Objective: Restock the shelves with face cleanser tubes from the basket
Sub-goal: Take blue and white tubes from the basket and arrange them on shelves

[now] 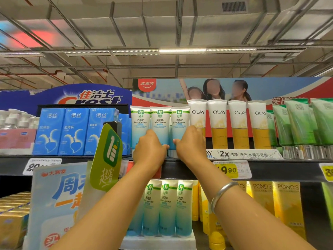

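Both hands on top shelf at blue face cleanser tubes: left hand grip wrapped round them, right hand same, beside Olay tubes.

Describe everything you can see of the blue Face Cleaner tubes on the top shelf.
Three Face Cleaner tubes stand upright, side by side and touching, at the top shelf front, crimped ends up, caps down. Glossy plastic, white fading to pale blue, with a green logo. More sit behind. The left hand covers the bottoms of the left two; the right hand grips the right one's base. Blue boxes stand left, Olay tubes right.
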A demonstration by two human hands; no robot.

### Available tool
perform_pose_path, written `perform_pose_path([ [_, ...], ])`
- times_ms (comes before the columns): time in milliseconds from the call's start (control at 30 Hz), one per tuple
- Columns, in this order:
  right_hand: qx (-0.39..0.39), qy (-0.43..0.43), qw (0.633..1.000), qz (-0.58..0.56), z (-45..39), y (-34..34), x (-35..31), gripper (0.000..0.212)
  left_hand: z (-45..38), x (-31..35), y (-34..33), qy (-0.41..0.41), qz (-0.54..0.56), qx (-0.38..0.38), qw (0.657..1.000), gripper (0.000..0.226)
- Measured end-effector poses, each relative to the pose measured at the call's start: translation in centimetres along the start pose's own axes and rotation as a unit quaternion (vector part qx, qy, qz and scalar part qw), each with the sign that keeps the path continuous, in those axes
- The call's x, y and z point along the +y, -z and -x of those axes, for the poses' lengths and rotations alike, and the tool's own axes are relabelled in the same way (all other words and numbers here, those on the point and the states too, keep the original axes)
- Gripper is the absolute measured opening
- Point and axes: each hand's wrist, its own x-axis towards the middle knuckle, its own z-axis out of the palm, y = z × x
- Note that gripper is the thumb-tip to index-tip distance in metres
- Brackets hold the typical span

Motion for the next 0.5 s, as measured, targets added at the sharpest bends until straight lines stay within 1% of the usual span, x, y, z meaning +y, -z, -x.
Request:
perform_pose_path([
  [100, 0.005, 0.018, 0.999, -0.043, 0.2, 0.8, 0.2, 0.046, 0.3, 0.3, 0.9, 0.000, 0.011, 0.003, 1.000, 0.044],
  [167, 0.022, 0.028, 0.996, -0.086, 0.8, 2.0, 0.5, 0.035, 1.1, 0.6, 1.9, -0.007, 0.044, 0.024, 0.999, 0.045],
  [200, 0.026, 0.032, 0.994, -0.106, 1.4, 2.7, 0.7, 0.029, 1.8, 0.7, 2.4, -0.014, 0.077, 0.036, 0.996, 0.043],
  [267, 0.017, 0.033, 0.988, -0.147, 3.0, 4.2, 1.3, 0.018, 3.7, 0.9, 3.2, -0.035, 0.156, 0.058, 0.985, 0.034],
  [333, -0.010, 0.026, 0.985, -0.170, 5.4, 5.6, 2.0, 0.009, 6.5, 0.9, 3.6, -0.061, 0.221, 0.062, 0.971, 0.019],
  [400, -0.033, 0.008, 0.988, -0.150, 8.2, 6.6, 3.2, 0.008, 9.6, 0.6, 3.5, -0.083, 0.262, 0.034, 0.961, 0.009],
  [433, -0.044, -0.008, 0.989, -0.139, 9.7, 7.0, 4.0, 0.008, 11.1, 0.3, 3.2, -0.086, 0.288, 0.008, 0.954, 0.011],
  [500, -0.066, -0.049, 0.988, -0.128, 12.8, 8.0, 5.8, 0.007, 14.1, -0.6, 2.3, -0.067, 0.343, -0.057, 0.935, 0.012],
])
